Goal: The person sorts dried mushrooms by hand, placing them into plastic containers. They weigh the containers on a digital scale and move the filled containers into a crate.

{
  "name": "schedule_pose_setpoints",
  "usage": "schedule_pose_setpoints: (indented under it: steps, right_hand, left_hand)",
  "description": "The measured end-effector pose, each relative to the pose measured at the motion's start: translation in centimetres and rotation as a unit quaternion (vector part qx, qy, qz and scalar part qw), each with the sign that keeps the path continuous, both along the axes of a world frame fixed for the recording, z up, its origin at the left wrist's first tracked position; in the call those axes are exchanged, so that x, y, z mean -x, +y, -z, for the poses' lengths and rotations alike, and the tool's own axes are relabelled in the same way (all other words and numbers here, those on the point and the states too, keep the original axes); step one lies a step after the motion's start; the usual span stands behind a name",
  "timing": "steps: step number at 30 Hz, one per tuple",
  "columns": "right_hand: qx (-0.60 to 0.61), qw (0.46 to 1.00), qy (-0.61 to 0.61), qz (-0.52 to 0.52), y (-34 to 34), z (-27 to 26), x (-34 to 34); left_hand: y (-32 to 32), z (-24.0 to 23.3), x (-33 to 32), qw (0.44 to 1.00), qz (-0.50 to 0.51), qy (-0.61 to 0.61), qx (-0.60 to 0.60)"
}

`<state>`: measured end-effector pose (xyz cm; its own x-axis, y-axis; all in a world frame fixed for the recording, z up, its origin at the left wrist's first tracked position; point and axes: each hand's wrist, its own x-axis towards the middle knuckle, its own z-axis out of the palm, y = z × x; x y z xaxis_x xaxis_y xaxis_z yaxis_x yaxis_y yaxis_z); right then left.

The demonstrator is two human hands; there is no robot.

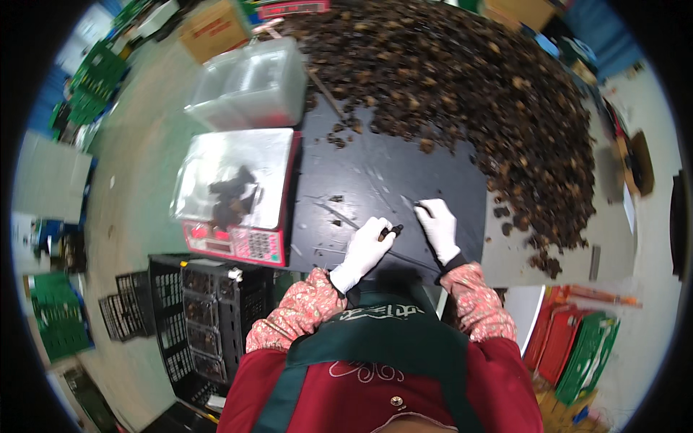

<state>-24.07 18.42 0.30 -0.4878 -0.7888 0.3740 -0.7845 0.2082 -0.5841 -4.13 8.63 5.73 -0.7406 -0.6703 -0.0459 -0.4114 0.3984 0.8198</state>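
Observation:
My left hand (361,254), in a white glove, is pinched on a small dark mushroom-like piece (398,229) just above the black mat (346,168). My right hand (439,230), also gloved in white, is at the mat to its right with the fingers curled down. A tiny dark spot shows at its fingertips, but whether it grips anything is hidden. Small dark bits (337,198) lie on the mat left of my hands. Beyond them spreads a large heap of dark brown mushroom-like pieces (433,76).
Left of the mat, a red digital scale (260,246) carries a clear plastic tray (238,168) with several dark pieces. Stacked clear containers (249,86) stand behind it. A black crate (168,325) holds filled clear boxes below left. Red and green crates (587,357) stand at lower right.

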Motion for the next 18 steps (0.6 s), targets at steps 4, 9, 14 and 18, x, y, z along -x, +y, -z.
schedule_pose_setpoints:
  steps: [4,9,14,18]
  right_hand:
    - [-0.018,0.816,-0.578,0.027,-4.7,-5.6,-2.6]
    - [-0.013,0.756,-0.623,-0.201,-15.4,-15.7,-12.8]
    - [0.140,0.860,-0.422,-0.249,-26.2,-16.3,-21.9]
    - [0.021,0.979,0.089,-0.185,-27.2,-11.9,-25.6]
  left_hand:
    - [-4.8,-4.0,-6.5,0.973,-0.145,0.173,-0.046]
    - [-13.8,-8.7,-17.5,0.895,-0.365,0.199,0.164]
    - [-16.8,-8.3,-18.8,0.908,-0.334,0.103,0.232]
    - [-16.8,-5.4,-19.5,0.901,-0.263,0.003,0.346]
